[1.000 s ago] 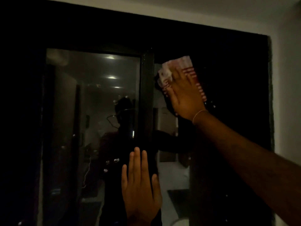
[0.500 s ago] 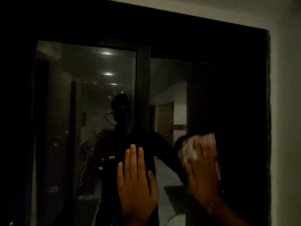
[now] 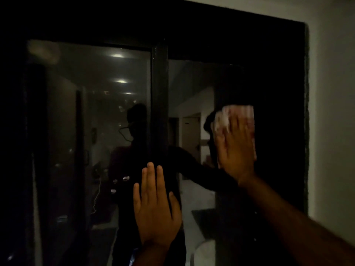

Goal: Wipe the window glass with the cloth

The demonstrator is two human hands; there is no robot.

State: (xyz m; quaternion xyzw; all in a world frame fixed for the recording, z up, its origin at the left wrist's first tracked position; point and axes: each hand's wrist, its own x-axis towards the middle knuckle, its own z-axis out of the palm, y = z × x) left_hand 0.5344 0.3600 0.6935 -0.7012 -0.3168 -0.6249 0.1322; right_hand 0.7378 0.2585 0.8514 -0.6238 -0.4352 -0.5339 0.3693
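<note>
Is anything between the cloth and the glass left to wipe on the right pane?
Nothing visible. The right hand presses the cloth flat on the right pane; the left hand rests lower, on the centre frame.

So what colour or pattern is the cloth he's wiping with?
Pale cloth with red or pink stripes, blurred and dim in the head view.

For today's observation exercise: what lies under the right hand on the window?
A pale cloth with red stripes lies under the right hand, flat on the glass. The glass beneath is hidden.
</note>
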